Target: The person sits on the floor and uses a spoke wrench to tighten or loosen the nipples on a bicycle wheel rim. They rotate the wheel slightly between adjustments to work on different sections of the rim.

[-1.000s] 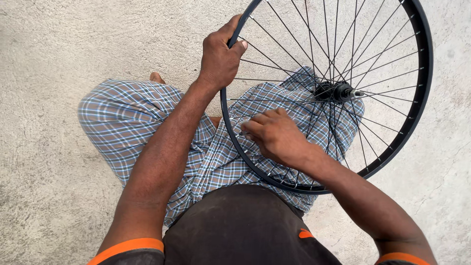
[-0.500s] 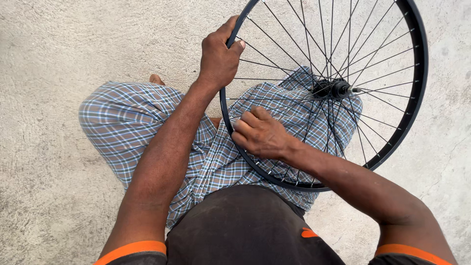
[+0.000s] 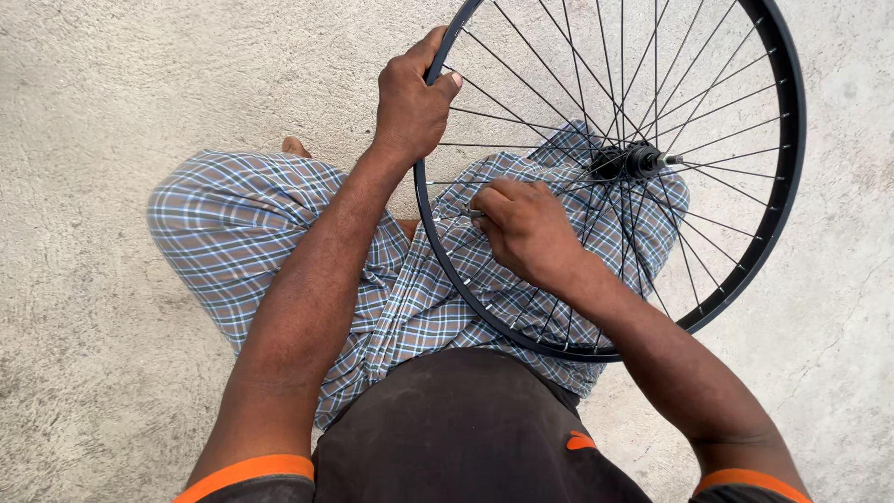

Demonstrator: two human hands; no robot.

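**Bare wheel steadied at the rim, small tool worked at the spokes**

Head view: a black bicycle wheel (image 3: 782,186) without a tyre rests across the lap of a person seated cross-legged on a concrete floor (image 3: 112,112), filling the frame from about twelve to four o'clock. The left hand (image 3: 412,102) is clamped over the rim at about ten o'clock on the wheel, thumb on the outer face. The right hand (image 3: 526,228) sits inside the rim near eight o'clock, its fingers curled around a small metal tool (image 3: 475,213) whose tip points at the rim's inner edge. The hub (image 3: 633,161) lies at the wheel's centre, above the checked cloth (image 3: 242,224) covering the knees.

By the look of it, the wheel is light and stiff as a whole, but the thin spokes (image 3: 708,102) would bend under a sideways pull, so the rim is the sound place to hold, with the hub second. Smooth painted metal may slip in a loose grasp.

Against the earlier pictures, the right hand has drawn slightly toward nine o'clock along the rim; the left hand keeps its place.
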